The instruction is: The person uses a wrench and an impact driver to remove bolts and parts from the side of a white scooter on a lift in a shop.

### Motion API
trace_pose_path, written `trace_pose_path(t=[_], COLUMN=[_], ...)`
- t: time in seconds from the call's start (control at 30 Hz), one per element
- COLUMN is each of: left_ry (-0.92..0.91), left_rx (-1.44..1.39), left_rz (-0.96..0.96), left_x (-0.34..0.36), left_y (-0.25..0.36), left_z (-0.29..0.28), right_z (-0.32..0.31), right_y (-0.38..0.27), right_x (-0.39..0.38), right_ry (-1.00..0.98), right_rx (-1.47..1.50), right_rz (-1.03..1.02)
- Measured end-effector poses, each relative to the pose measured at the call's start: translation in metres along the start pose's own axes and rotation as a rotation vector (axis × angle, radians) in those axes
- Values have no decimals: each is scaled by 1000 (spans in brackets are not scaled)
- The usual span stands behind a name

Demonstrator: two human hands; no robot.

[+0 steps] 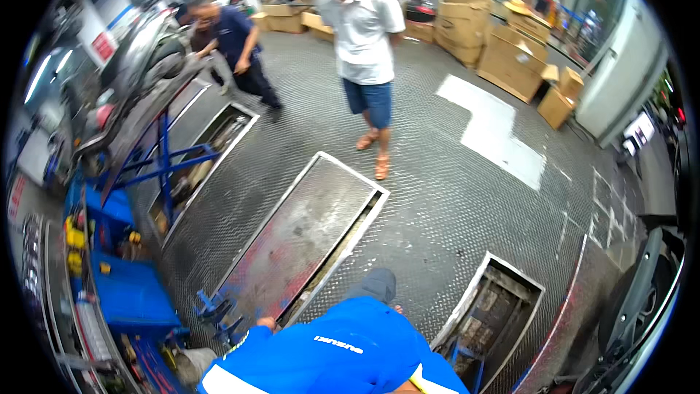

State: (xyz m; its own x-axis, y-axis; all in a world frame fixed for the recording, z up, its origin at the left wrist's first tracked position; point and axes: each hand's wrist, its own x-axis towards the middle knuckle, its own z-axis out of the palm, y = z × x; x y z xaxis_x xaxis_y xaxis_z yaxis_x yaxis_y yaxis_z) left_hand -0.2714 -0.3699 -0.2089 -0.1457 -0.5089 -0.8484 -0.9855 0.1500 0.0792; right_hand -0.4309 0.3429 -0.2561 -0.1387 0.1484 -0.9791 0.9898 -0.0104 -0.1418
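A blue shirt [328,354] with white and yellow panels fills the lower middle, with a grey trouser knee [373,284] beyond it. By the left sleeve, my left hand [267,323] shows only in part, low over the edge of a long metal floor plate [299,211]. Its fingers are too small and hidden to read, and I see nothing in it. Close by on its left stands a blue metal bracket [215,310]. My right hand cannot be made out.
A person in a white shirt [368,36] stands ahead; another in dark blue [237,36] is by a raised motorcycle [138,66]. An open floor pit [492,314] lies at right. Blue tool trays [131,292] line the left; cardboard boxes [514,62] stand at the back.
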Motion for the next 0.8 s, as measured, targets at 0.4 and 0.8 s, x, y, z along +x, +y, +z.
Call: trace_pose_path(t=[0.4,0.8], left_ry=[-340,-184], left_rx=[-14,-188], left_rz=[-187,650], left_x=[99,26], left_y=[620,1328], left_z=[61,130], right_z=[-85,-115], right_y=[-461,-588], right_x=[-19,52], right_ry=[373,-32], right_rx=[254,793], right_rz=[-215,-59])
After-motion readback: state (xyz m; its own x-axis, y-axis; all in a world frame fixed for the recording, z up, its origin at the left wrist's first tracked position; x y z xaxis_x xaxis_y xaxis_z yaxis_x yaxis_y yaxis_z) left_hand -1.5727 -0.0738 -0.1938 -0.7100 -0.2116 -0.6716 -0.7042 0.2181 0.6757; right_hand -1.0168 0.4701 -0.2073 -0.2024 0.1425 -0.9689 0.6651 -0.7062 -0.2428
